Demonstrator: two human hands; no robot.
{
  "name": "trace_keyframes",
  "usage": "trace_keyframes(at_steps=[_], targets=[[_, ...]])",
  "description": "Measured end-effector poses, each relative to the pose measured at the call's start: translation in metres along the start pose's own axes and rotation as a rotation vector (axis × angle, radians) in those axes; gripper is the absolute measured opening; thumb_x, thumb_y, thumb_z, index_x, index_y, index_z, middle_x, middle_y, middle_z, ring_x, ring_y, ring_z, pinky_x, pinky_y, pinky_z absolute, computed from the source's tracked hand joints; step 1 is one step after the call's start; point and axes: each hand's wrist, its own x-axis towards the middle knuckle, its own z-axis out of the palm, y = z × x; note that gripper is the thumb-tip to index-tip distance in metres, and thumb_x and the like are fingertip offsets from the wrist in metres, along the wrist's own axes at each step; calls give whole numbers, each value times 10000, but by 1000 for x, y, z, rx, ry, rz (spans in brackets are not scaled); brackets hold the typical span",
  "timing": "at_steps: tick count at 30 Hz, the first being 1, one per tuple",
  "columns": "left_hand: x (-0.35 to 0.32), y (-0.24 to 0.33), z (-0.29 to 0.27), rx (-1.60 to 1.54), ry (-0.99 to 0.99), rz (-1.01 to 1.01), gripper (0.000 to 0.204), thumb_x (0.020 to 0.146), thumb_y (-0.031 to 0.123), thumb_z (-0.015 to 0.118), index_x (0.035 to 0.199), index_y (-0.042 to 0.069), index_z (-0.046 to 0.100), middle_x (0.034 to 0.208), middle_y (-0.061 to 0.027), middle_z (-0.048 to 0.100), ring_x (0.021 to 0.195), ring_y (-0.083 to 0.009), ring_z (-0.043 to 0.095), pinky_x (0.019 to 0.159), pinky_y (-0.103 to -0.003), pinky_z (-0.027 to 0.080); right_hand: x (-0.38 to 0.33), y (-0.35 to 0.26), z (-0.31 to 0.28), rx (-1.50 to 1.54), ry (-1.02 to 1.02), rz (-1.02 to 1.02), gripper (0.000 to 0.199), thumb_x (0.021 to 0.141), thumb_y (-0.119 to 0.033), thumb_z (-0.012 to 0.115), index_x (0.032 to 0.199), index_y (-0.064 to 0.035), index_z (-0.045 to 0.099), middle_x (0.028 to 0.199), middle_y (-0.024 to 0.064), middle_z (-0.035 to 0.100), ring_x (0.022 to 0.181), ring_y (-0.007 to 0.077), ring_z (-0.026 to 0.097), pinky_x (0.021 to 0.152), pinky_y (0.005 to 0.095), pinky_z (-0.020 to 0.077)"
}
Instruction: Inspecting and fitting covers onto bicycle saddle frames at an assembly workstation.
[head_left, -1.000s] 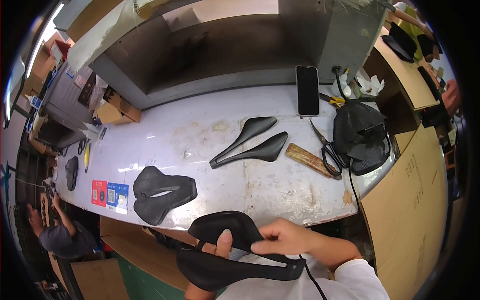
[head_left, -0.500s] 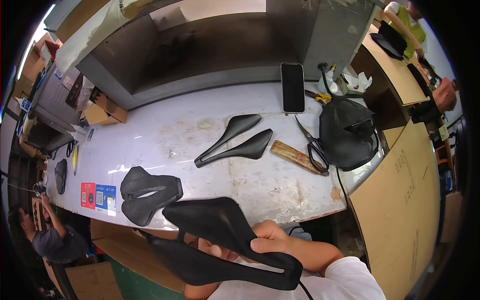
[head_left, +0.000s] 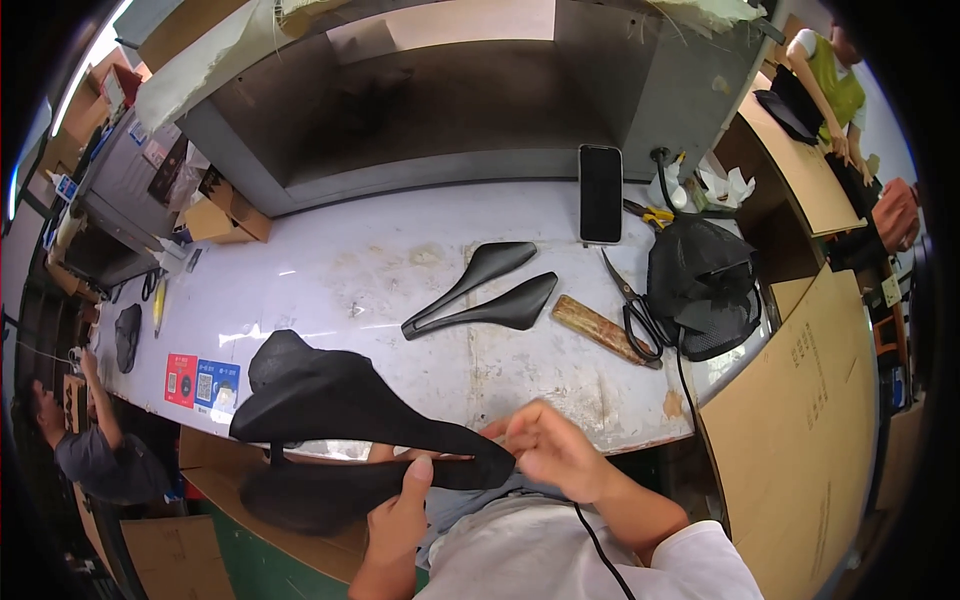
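A black split bicycle saddle [head_left: 330, 400] is held over the table's near edge, its narrow nose pointing right. My left hand [head_left: 398, 515] grips its near half, thumb on top and fingers hidden underneath. At the nose tip my right hand [head_left: 552, 452] has its fingers bent in a pinch against the edge; what lies between the fingertips is hard to see. Behind the saddle, a dark grey split pad [head_left: 282, 352] on the table is mostly covered. Farther back lies a smooth black forked saddle shell [head_left: 490, 300].
Right of the shell are a worn brown block [head_left: 605, 330], scissors [head_left: 635, 305], a phone [head_left: 600, 195], pliers [head_left: 650, 213] and a black mesh-covered bundle [head_left: 700, 290]. Large cardboard [head_left: 790, 400] stands at the right. A grey metal housing [head_left: 450, 120] borders the back. Other people work at both sides.
The saddle has shifted left and turned its nose more level. My right hand has moved from its upper side to the nose tip, while my left hand now shows gripping the near half.
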Motion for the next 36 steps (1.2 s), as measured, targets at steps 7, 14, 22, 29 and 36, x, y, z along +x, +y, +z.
trace_keyframes(at_steps=[7, 14, 22, 29, 36], targets=[[-17, -6, -14, 588, -166, 247, 335, 980, 82, 541, 1283, -39, 467, 998, -137, 680, 808, -155, 652, 741, -290, 542, 7, -3, 19, -620, 157, -44, 272, 822, -129, 808, 949, -11, 598, 797, 47, 677, 656, 43, 546, 544, 206, 408], [-18, 8, 19, 95, 143, 25, 636, 980, 250, 536, 1484, -23, 260, 885, -170, 675, 482, -110, 538, 388, -200, 399, -2, 9, 27, -222, 203, -117, 466, 847, -45, 775, 1179, -48, 448, 760, 28, 649, 624, 12, 513, 511, 166, 351], [-10, -10, 4, -322, 27, -85, 565, 1016, 215, 478, 1491, -11, 271, 1234, -149, 603, 924, -175, 663, 559, -225, 528, -3, -22, 32, 17, 158, -76, 481, 913, 63, 629, 1291, -48, 352, 877, 95, 678, 745, 83, 627, 629, 205, 485], [21, -33, -10, -236, -79, -121, 474, 883, 164, 693, 1269, -11, 480, 1102, -202, 637, 1016, -255, 643, 886, -369, 539, 23, -23, 22, 163, 403, -163, 386, 964, -17, 589, 1303, -41, 404, 920, 54, 669, 836, 76, 607, 754, 202, 466], [48, 1, -17, 127, -516, -118, 464, 1008, 369, 471, 923, -60, 623, 945, -190, 672, 848, -244, 637, 829, -363, 497, 39, -30, 26, 193, 374, -199, 288, 975, -16, 565, 1225, -50, 428, 971, 70, 660, 850, 82, 615, 744, 226, 495]])
